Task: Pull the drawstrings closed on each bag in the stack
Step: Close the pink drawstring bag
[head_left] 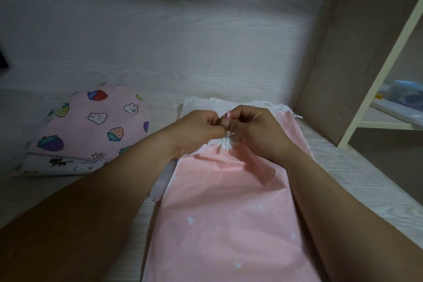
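A pink bag with small white hearts (219, 213) lies lengthwise in front of me on top of the stack. Its mouth (225, 143) is gathered into tight white pleats. My left hand (196, 128) and my right hand (256, 130) meet just above those pleats, both pinched on the thin pink drawstring (228, 114), which loops up between my fingertips. Under the pink bag, a white bag (206, 104) of the stack sticks out at the far end, with white cord ends (295, 114) at its right corner.
To the left lies a second pile: a pink bag printed with strawberries and bunnies (91, 123) on a white bag with a black cat print (59, 163). The wooden back wall (160, 41) is close behind. A side panel (332, 75) and a white shelf (386, 125) stand at the right.
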`<state>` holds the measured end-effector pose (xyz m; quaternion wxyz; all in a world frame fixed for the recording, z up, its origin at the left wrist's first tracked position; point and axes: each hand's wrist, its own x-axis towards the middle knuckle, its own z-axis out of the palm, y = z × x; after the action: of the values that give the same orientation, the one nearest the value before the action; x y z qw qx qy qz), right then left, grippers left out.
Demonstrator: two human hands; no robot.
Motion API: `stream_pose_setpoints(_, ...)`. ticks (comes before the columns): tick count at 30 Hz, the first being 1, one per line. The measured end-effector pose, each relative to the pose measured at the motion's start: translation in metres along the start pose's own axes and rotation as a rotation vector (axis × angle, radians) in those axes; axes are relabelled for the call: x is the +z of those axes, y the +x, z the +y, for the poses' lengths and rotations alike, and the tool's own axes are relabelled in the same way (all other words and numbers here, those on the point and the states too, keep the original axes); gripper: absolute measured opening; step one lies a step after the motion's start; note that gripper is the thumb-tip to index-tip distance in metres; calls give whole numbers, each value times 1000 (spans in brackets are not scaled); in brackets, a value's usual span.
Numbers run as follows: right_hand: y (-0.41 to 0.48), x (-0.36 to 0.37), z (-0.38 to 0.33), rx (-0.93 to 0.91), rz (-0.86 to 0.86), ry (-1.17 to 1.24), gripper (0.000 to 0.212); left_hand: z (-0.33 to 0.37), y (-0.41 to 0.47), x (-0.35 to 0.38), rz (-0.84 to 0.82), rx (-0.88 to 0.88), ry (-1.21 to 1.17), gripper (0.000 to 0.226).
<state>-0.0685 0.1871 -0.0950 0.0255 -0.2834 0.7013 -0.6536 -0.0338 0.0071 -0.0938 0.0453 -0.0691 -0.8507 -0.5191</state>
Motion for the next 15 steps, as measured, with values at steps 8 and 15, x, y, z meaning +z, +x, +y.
stream_pose_setpoints(8,0,-1,-1,-8,8,9,20,-5,0,-2,-74,36,-93,15)
stream_pose_setpoints(15,0,-5,-5,22,-17,70,23,-6,-2,-11,-148,-4,-314,11)
